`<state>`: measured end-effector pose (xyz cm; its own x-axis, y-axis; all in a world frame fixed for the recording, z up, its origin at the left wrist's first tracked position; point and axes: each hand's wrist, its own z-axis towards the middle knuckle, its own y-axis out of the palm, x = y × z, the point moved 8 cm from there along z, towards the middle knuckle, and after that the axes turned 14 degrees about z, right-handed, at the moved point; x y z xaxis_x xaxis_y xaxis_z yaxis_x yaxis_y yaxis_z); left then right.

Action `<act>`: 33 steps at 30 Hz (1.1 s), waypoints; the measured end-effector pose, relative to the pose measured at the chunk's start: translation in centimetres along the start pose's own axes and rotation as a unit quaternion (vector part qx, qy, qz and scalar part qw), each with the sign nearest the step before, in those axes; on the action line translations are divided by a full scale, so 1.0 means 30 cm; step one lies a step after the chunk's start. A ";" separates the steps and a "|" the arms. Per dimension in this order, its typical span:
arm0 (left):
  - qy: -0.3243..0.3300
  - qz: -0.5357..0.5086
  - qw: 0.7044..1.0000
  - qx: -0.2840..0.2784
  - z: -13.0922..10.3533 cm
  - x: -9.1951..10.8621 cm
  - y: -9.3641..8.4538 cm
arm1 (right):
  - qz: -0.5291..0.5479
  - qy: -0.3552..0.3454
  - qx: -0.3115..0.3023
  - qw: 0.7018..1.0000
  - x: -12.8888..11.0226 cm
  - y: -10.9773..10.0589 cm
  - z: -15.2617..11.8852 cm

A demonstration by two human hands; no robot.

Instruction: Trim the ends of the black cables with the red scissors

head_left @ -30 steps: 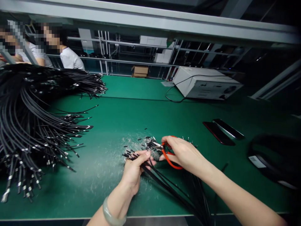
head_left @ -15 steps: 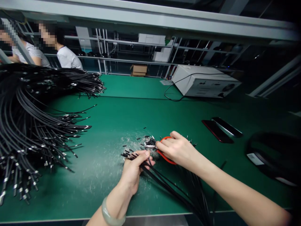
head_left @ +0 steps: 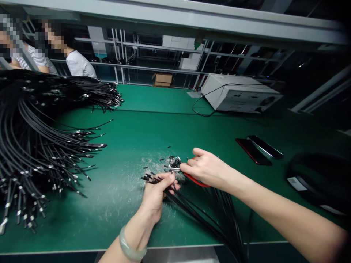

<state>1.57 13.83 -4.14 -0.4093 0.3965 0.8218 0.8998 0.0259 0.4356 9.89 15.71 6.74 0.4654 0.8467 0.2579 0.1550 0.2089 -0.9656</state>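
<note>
My left hand is closed round a bunch of black cables, whose cut ends stick out to the left past the thumb. In my right hand are scissors with orange handles. The silver blades sit just above my left fingertips, by a cable end; whether they touch it I cannot tell. Behind the blades lies a small heap of short black offcuts. Pale wispy fibres are scattered over the green tabletop around my left hand. More cables run below my right wrist.
A large pile of black cables with silver-banded ends covers the left side. At the right lie two dark phones and a black rounded object with a white label. A white box-shaped device stands behind. Two people sit far left.
My right hand has tilted and shifted slightly, and the scissors' handles look closer together. My left hand stays in place with the cables.
</note>
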 end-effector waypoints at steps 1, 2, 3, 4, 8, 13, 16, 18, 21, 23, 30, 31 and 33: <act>-0.001 -0.002 1.000 0.002 0.001 0.000 0.000 | 0.004 -0.002 -0.010 1.000 0.004 0.006 0.004; -0.004 -0.003 1.000 0.003 0.001 -0.001 -0.001 | 0.011 -0.002 -0.017 1.000 0.008 0.010 0.008; -0.007 -0.005 1.000 0.004 0.001 -0.001 0.000 | 0.023 0.002 -0.021 1.000 0.015 0.013 0.011; -0.010 -0.007 1.000 0.003 0.000 -0.002 0.001 | 0.042 0.019 -0.020 0.999 0.027 0.014 0.015; -0.010 -0.014 1.000 -0.007 -0.005 0.001 0.009 | 0.260 0.217 0.052 0.940 0.117 0.015 0.010; 0.007 -0.018 0.999 -0.032 -0.008 0.006 0.016 | 0.682 0.328 0.070 0.650 0.064 0.122 0.015; 0.022 -0.023 0.998 -0.056 -0.009 0.017 0.029 | 0.754 0.310 0.083 0.573 0.029 0.134 0.025; 0.033 -0.027 0.997 -0.066 -0.011 0.027 0.036 | 0.775 0.283 0.095 0.557 0.026 0.127 0.027; 0.043 -0.029 0.996 -0.071 -0.014 0.035 0.042 | 0.785 0.258 0.100 0.554 0.035 0.115 0.024; 0.043 -0.029 0.996 -0.077 -0.015 0.034 0.045 | 0.785 0.252 0.096 0.557 0.040 0.111 0.022; 0.044 -0.034 0.994 -0.090 -0.020 0.036 0.053 | 0.793 0.233 0.076 0.558 0.042 0.094 0.024; 0.046 -0.035 0.994 -0.093 -0.022 0.038 0.055 | 0.793 0.229 0.071 0.559 0.045 0.090 0.025; 0.048 -0.037 0.993 -0.099 -0.025 0.040 0.061 | 0.794 0.222 0.056 0.563 0.051 0.085 0.027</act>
<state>2.61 13.66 -2.08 -0.4944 0.3116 0.8115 0.8231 -0.1324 0.5523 10.29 17.93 4.66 0.1147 -0.1913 -0.9748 -0.8082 -0.5886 0.0204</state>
